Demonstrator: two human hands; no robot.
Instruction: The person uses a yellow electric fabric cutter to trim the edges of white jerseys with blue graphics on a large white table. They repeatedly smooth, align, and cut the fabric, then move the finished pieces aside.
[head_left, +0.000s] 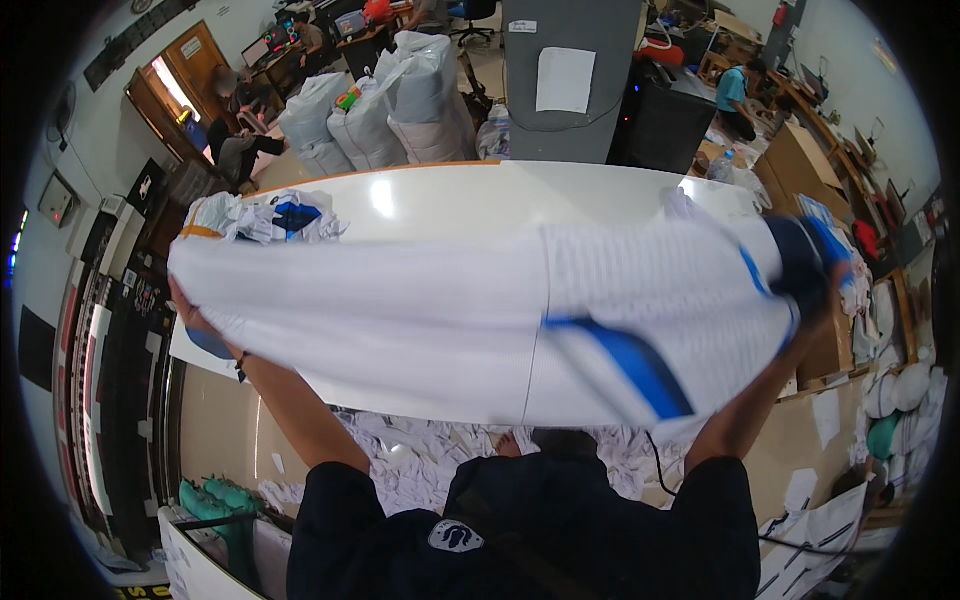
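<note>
A long white piece of jersey fabric (pixel 400 310) with blue and navy bands is stretched sideways above the white table, blurred by motion. My left hand (pixel 193 312) grips its left end, the fingers partly behind the cloth. At the other end, my right hand (pixel 828 300) holds the fabric near a navy and blue part; its fingers are smeared by motion. A thin dark line crosses the cloth near the middle. On the table's far left lies a crumpled heap of white and blue cloth (pixel 285 217).
The white table (pixel 440 195) spans the front. Stuffed white sacks (pixel 425 95) and a grey cabinet (pixel 570 75) stand behind it. Cardboard boxes (pixel 800 175) are on the right. White scraps (pixel 400 460) cover the floor below. Several people sit farther back, one in a teal shirt (pixel 733 92).
</note>
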